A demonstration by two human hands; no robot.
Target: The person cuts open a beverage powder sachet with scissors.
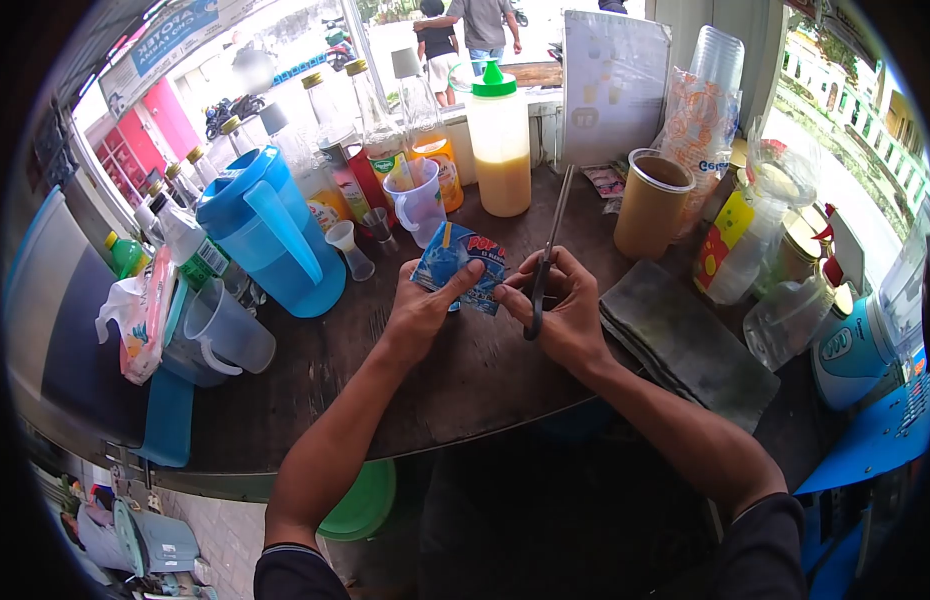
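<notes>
A blue printed sachet (455, 255) with red and white lettering is pinched in my left hand (420, 312), thumb across its front. My right hand (570, 315) grips a pair of scissors (556, 215) with black handles, blades pointing up and away from me. The right fingertips are also right at the sachet's lower right edge. Both hands are close together over the dark wooden table (415, 400). Just beyond them stand a clear measuring jug (417, 205) and a small hourglass-shaped measuring cup (351, 252).
To the left are a blue pitcher (275, 235) and a clear jug (228, 328). Bottles line the back beside a green-capped squeeze bottle (500, 150). On the right, a brown tub (653, 205), a folded dark cloth (690, 340), stacked plastic cups (718, 65) and a blue blender (853, 350).
</notes>
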